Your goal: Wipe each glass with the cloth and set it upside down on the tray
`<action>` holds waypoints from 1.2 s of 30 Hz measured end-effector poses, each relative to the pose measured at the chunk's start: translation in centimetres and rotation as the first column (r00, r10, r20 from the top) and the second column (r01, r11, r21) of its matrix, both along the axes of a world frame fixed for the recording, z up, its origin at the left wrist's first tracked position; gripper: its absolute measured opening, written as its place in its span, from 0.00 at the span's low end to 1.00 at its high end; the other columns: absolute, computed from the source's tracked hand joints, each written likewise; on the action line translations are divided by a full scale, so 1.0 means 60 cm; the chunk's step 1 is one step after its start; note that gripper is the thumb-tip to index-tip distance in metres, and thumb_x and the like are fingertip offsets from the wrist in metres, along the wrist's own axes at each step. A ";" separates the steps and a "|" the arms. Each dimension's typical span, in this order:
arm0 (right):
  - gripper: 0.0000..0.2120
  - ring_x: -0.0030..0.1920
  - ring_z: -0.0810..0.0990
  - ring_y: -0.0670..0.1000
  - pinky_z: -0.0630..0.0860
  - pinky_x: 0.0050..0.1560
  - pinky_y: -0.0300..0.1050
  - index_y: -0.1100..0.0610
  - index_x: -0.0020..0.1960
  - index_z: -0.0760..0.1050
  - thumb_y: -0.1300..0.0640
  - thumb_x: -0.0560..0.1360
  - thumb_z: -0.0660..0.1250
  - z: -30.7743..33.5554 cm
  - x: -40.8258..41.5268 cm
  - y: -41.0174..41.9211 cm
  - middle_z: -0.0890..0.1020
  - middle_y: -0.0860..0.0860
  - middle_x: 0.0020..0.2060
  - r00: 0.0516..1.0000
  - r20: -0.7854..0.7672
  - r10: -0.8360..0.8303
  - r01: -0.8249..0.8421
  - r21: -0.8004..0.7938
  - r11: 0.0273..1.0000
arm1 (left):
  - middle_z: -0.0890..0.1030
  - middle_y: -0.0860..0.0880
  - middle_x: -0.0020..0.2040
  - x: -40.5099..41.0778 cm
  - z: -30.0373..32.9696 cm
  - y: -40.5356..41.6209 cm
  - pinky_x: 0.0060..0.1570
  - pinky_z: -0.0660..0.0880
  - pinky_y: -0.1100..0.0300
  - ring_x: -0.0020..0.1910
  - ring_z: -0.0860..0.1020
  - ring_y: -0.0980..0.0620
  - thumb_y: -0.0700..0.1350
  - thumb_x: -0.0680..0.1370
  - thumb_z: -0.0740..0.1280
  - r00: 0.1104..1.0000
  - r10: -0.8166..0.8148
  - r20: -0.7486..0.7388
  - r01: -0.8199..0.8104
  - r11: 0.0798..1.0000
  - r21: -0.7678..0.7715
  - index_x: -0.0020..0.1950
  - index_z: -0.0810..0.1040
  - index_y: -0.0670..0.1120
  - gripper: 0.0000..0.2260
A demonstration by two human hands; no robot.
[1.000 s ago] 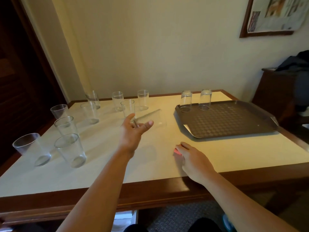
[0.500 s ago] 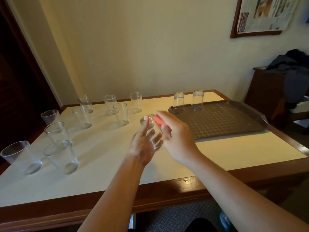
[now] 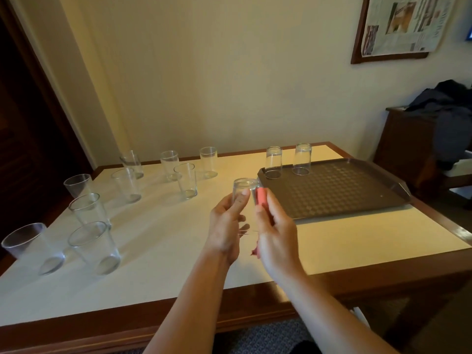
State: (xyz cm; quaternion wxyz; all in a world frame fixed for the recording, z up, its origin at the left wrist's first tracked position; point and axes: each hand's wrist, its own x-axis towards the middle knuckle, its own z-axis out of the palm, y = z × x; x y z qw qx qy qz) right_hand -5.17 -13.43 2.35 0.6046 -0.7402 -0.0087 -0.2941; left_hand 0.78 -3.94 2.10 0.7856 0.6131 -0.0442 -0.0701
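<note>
Two glasses [image 3: 273, 162] sit inverted at the tray's [image 3: 357, 200] far-left corner; nine upright ones [image 3: 186, 181] wait on the worktop [image 3: 158, 238] left of it. Left hand [image 3: 226, 226] grips a glass [image 3: 244, 192] just left of the tray, right hand [image 3: 275, 231] pinches the pink cloth [image 3: 261, 199] against it, so wipe three looks underway.

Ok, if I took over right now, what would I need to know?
Left hand grips a clear drinking glass above the table.
Right hand pinches the pink cloth against that glass's side.
Done: two clear glasses stand upside down at the far edge of the brown plastic tray.
Left: wipe the held glass and set it upside down on the tray, then do the nine upright glasses on the table's left part.
</note>
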 end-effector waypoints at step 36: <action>0.16 0.63 0.77 0.40 0.77 0.63 0.43 0.45 0.69 0.73 0.56 0.83 0.60 0.037 0.001 -0.058 0.80 0.40 0.61 0.989 -0.006 -0.146 0.145 0.178 0.973 | 0.86 0.46 0.57 -0.030 0.045 -0.047 0.51 0.79 0.54 0.53 0.85 0.46 0.60 0.84 0.61 0.953 -0.251 0.170 0.234 0.965 0.116 0.62 0.80 0.67 0.11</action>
